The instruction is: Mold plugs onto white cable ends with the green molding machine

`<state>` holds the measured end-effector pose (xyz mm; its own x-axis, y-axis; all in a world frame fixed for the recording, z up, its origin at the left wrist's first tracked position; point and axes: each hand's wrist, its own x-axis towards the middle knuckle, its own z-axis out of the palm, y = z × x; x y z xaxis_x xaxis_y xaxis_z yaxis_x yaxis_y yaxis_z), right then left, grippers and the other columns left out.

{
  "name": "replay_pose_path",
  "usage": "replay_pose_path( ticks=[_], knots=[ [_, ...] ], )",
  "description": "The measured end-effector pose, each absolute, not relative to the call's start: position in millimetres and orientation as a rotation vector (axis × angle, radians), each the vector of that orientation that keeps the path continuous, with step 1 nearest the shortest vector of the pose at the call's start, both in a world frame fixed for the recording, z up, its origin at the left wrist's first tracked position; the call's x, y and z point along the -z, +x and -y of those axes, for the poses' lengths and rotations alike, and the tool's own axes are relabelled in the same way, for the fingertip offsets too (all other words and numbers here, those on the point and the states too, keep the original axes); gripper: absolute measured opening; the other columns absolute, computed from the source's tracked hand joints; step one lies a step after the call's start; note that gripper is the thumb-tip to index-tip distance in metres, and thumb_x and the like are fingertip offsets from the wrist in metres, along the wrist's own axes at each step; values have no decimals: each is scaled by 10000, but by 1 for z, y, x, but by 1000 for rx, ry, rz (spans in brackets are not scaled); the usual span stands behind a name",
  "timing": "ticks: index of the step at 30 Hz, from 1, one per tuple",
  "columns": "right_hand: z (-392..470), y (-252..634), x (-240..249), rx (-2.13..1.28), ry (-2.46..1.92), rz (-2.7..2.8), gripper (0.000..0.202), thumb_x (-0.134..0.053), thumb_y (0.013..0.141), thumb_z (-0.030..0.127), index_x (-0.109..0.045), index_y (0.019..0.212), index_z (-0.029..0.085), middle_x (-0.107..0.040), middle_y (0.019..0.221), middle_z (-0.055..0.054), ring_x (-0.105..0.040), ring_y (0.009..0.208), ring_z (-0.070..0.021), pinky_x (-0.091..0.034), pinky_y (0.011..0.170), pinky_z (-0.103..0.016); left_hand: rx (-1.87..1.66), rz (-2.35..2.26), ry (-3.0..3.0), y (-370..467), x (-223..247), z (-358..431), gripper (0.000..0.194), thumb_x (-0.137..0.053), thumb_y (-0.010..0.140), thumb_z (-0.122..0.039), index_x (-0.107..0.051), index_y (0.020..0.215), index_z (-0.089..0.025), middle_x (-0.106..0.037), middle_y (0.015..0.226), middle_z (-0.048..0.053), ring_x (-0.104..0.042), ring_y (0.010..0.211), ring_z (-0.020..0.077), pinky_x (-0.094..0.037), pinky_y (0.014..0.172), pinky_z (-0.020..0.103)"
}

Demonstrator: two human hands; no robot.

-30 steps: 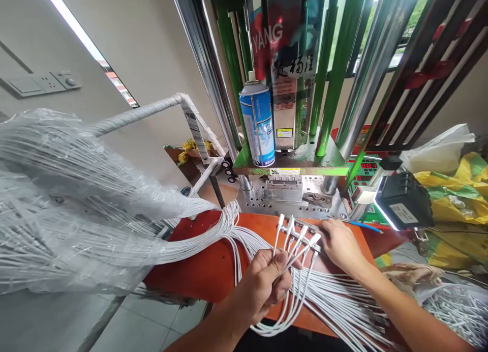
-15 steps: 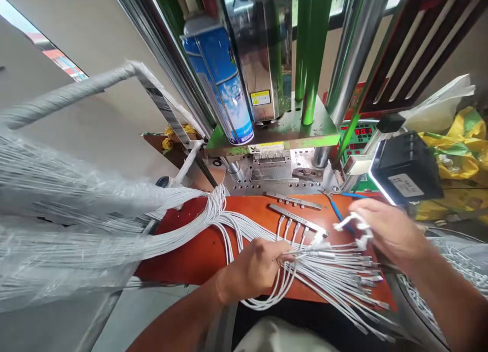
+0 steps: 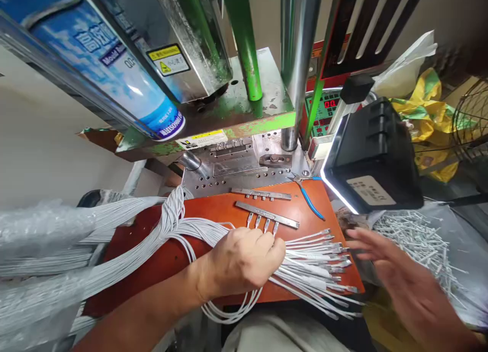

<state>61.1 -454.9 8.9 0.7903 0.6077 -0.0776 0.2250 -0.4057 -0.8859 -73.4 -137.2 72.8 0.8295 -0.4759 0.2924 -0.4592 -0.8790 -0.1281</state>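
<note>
My left hand is closed, its fingers curled over white cables just below a metal bar. Several cable connectors stick out of that metal bar, which lies tilted on the orange-brown table board. The hand hides part of those cables. Off to the right, my right hand is open with fingers stretched out, holding nothing visible, slightly blurred, close to a heap of white plastic scraps. A fan of loose white cables with metal plug ends spreads between the two hands.
Behind the board stands a green press with a spray can. A second metal bar and blue-handled pliers lie near it. A black lamp box overhangs the right side. Plastic-wrapped cable bundles hang left.
The white plastic piece has left my right hand, which has opened and moved lower. My left hand has shifted from the loose cables to those at the metal bar. The view has turned right.
</note>
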Motion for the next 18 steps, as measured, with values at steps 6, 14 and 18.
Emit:
replay_pose_path(
  ticks=[6, 14, 18],
  knots=[
    [381, 46, -28, -947, -1713, 679, 402, -483, 1030, 541, -670, 1265, 274, -715, 1057, -55, -660, 827, -206, -558, 711, -296, 453, -726, -2895, -69, -88, 138, 134, -480, 950, -115, -579, 870, -159, -447, 628, -23, -452, 525, 149, -304, 472, 306],
    [379, 38, -31, -993, -1605, 569, 415, -543, 994, 593, -675, 924, 206, -577, 732, -7, -534, 616, -155, -440, 586, -280, 456, -702, -2861, -85, -100, 140, 186, -476, 926, -89, -491, 772, -192, -428, 625, -26, -433, 513, 140, -276, 469, 297],
    [372, 33, -35, -1044, -1576, 564, 492, -540, 985, 629, -594, 756, 198, -546, 672, 3, -474, 558, -130, -388, 532, -267, 458, -697, -2851, -97, -106, 138, 158, -472, 930, -98, -496, 802, -188, -425, 638, -26, -431, 513, 145, -287, 468, 303]
  ],
)
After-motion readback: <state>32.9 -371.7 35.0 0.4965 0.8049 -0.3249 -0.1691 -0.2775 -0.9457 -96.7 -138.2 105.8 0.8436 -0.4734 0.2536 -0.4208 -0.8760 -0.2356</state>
